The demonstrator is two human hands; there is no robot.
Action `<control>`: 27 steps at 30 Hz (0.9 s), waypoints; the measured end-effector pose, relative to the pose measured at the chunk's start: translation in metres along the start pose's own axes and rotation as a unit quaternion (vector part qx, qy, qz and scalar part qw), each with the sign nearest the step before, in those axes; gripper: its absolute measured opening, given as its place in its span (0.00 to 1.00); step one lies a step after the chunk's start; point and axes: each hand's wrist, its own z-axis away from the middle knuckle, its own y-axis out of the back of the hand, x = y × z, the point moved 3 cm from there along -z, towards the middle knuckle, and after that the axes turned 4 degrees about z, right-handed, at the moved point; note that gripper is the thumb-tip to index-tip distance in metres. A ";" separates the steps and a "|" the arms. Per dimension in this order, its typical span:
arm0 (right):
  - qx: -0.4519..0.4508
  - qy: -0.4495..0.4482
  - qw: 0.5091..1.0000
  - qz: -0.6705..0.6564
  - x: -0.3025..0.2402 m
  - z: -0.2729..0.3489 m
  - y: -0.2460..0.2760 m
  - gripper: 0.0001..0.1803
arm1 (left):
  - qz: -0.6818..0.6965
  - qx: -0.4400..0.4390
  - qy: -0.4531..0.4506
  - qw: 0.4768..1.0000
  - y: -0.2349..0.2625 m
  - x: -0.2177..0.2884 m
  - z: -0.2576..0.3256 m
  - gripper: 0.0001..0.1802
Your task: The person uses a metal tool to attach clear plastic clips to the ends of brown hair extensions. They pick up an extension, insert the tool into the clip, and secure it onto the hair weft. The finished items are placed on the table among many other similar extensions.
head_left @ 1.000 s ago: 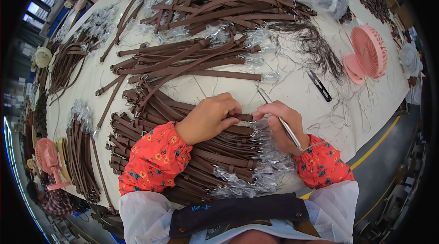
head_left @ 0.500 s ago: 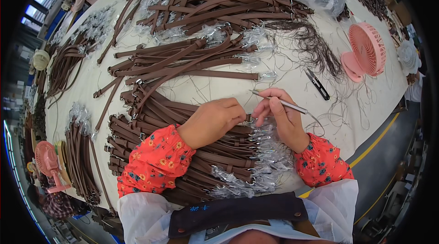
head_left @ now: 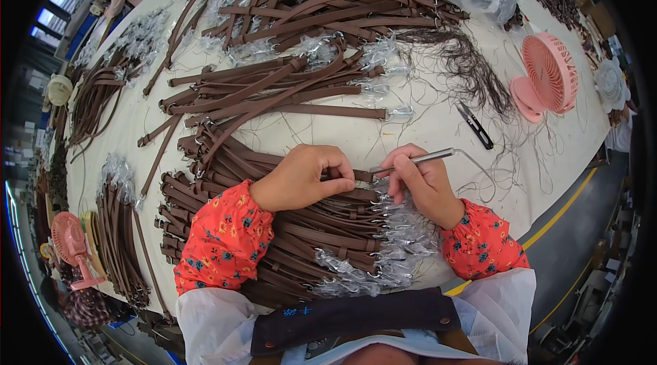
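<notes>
On my feed, the brown strap (head_left: pixel 363 176) lies at the near pile's (head_left: pixel 328 235) far edge, pinched by the left hand (head_left: pixel 301 177), seemingly for steadiness; the right hand (head_left: pixel 426 183) grips a metal tool (head_left: pixel 432 155) pen-like, presumably for control.

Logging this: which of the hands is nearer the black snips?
Right. In view, the right hand is below-left of the black snips; the left hand is farther left.

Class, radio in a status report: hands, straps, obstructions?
Right hand holding slim metal tool. Left hand over brown straps, grip unclear. Black snips lie aside, blocking neither hand.
</notes>
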 end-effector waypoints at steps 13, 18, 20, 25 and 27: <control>0.025 0.010 1.000 0.000 -0.002 -0.001 -0.003 0.18 | -0.053 -0.039 -0.098 0.993 0.000 0.006 -0.001 0.04; 0.006 0.000 1.000 0.001 -0.001 0.000 0.000 0.19 | -0.015 -0.004 0.009 1.000 -0.001 0.007 0.001 0.06; 0.006 0.002 1.000 0.001 0.000 0.000 0.000 0.19 | -0.086 0.052 -0.045 0.994 -0.006 0.011 0.001 0.08; -0.002 -0.008 1.000 0.012 -0.004 0.000 -0.001 0.19 | -0.304 0.110 -0.193 0.927 -0.017 0.015 0.004 0.08; -0.001 -0.007 1.000 0.013 -0.006 0.000 -0.001 0.19 | -0.400 0.096 -0.208 0.888 -0.023 0.022 0.006 0.08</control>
